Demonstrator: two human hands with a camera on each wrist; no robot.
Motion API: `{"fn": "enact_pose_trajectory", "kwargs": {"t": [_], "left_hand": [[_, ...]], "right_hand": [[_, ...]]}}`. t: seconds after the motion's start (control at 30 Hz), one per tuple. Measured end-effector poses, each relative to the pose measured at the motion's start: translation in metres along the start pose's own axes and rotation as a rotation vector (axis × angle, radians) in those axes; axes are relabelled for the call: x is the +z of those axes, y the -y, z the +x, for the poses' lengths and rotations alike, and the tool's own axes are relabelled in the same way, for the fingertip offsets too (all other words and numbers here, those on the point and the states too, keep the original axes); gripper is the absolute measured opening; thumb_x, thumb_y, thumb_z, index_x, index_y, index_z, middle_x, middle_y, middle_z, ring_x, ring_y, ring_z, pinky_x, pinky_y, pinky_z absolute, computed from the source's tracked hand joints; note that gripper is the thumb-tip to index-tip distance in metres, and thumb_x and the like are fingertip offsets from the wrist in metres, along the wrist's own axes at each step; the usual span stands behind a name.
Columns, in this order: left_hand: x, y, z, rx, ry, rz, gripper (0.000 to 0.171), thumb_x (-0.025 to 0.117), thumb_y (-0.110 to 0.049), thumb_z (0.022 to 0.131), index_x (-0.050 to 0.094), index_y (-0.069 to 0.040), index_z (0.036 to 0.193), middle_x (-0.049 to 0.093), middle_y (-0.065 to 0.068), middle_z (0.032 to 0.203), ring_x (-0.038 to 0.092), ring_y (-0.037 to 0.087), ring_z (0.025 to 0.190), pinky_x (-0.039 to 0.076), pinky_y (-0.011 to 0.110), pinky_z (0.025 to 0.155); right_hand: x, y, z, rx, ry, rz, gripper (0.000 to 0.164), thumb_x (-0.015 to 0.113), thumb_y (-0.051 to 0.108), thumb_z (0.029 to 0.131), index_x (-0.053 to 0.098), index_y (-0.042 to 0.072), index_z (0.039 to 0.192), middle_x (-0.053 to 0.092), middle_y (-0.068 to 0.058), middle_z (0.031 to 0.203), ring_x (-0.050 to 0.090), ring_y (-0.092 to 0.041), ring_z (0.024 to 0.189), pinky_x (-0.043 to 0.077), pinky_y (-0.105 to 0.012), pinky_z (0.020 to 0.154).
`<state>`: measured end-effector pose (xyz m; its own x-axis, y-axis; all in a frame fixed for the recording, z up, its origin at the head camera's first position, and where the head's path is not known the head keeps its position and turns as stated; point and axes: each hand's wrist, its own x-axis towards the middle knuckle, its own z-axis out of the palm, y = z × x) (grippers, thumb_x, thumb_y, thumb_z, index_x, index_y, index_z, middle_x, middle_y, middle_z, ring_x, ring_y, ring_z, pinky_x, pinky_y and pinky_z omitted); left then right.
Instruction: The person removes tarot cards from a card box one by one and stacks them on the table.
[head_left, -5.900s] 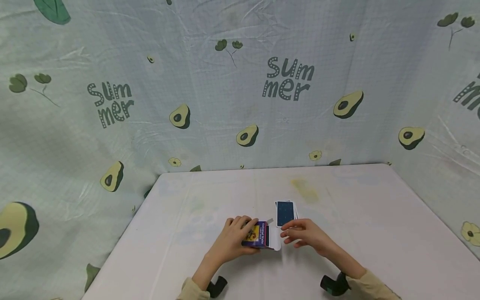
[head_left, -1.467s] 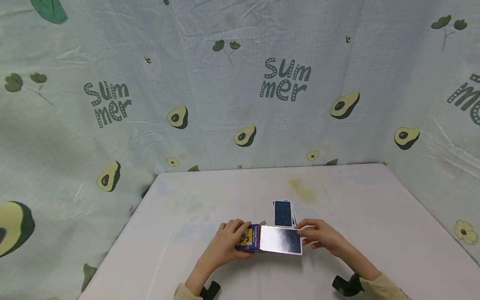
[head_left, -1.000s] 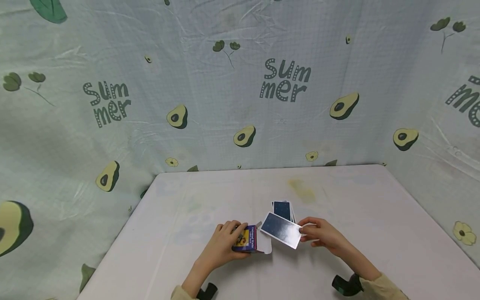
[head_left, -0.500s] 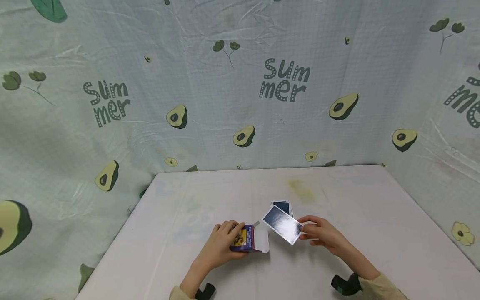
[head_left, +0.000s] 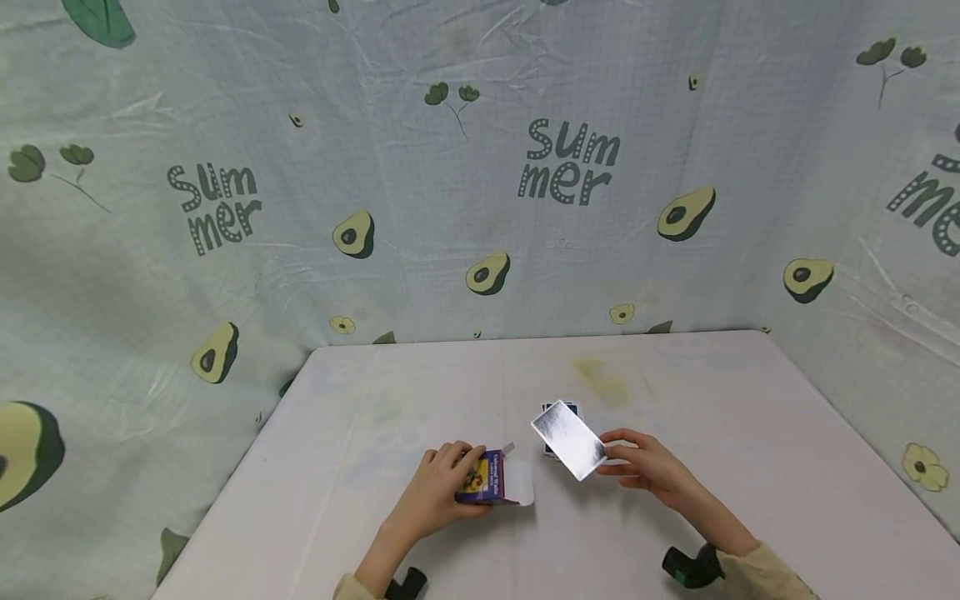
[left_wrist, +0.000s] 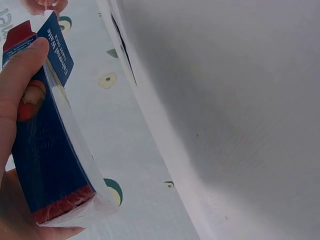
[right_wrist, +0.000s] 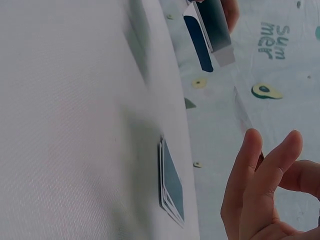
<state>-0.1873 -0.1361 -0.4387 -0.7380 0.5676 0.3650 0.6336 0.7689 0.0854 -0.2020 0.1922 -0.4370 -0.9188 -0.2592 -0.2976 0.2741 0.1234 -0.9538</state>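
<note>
My left hand [head_left: 423, 496] grips a small blue and purple tarot card box [head_left: 482, 477], its open end and white-lined flap [head_left: 519, 482] turned to the right. "Universal Waite Tarot Deck" is printed on the box [left_wrist: 55, 150] in the left wrist view. Between thumb and fingers, my right hand [head_left: 648, 471] pinches a tarot card [head_left: 570, 440] by its near right corner. Light glares off the card's face, and it is tilted over a small, loosely squared pile of cards [right_wrist: 172, 182] on the table. In the head view the held card hides most of that pile.
A white table [head_left: 420, 383] with a faint yellow stain [head_left: 602, 379] spreads under both hands. Behind and at the sides hangs a pale curtain [head_left: 420, 167] printed with avocados. Black wrist cameras [head_left: 692, 567] sit on both forearms.
My right hand has drawn the card out of the box's open end, swung it round and carried it over the pile. The left hand has shifted slightly left with the box.
</note>
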Motion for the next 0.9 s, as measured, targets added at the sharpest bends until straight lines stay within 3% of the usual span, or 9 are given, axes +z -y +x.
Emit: {"fn": "enact_pose_trajectory", "kwargs": {"t": [0.23, 0.6, 0.73, 0.9], "left_hand": [[-0.001, 0.001, 0.002, -0.003, 0.008, -0.003, 0.075, 0.071, -0.052, 0.065, 0.049, -0.013, 0.125, 0.052, 0.000, 0.108, 0.049, 0.013, 0.097, 0.038, 0.035, 0.081], [-0.002, 0.002, 0.003, 0.001, -0.006, 0.005, 0.075, 0.071, -0.053, 0.065, 0.049, -0.014, 0.125, 0.052, 0.000, 0.108, 0.048, 0.012, 0.096, 0.038, 0.035, 0.080], [-0.002, 0.002, 0.003, 0.005, -0.014, 0.009, 0.075, 0.071, -0.053, 0.064, 0.049, -0.014, 0.125, 0.052, -0.001, 0.108, 0.049, 0.012, 0.096, 0.038, 0.035, 0.080], [-0.002, 0.002, 0.002, 0.002, -0.012, 0.001, 0.075, 0.071, -0.052, 0.064, 0.049, -0.014, 0.125, 0.052, 0.000, 0.108, 0.049, 0.013, 0.097, 0.038, 0.035, 0.080]], "right_hand": [[0.001, -0.001, 0.002, -0.004, -0.001, 0.067, 0.040, 0.055, 0.021, 0.087, 0.042, -0.001, 0.118, 0.064, 0.003, 0.091, 0.066, -0.011, 0.081, 0.048, -0.018, 0.061], [0.002, -0.005, 0.010, -0.029, 0.004, 0.159, 0.025, 0.059, 0.016, 0.084, 0.051, 0.007, 0.106, 0.065, 0.004, 0.083, 0.065, -0.007, 0.079, 0.048, -0.017, 0.063], [0.004, -0.007, 0.011, -0.027, -0.005, 0.186, 0.023, 0.058, 0.013, 0.085, 0.052, 0.004, 0.105, 0.066, 0.003, 0.081, 0.065, -0.007, 0.077, 0.048, -0.015, 0.062], [0.005, -0.008, 0.013, -0.022, -0.026, 0.203, 0.034, 0.058, 0.012, 0.085, 0.047, -0.004, 0.113, 0.065, 0.001, 0.082, 0.065, -0.007, 0.077, 0.049, -0.015, 0.063]]}}
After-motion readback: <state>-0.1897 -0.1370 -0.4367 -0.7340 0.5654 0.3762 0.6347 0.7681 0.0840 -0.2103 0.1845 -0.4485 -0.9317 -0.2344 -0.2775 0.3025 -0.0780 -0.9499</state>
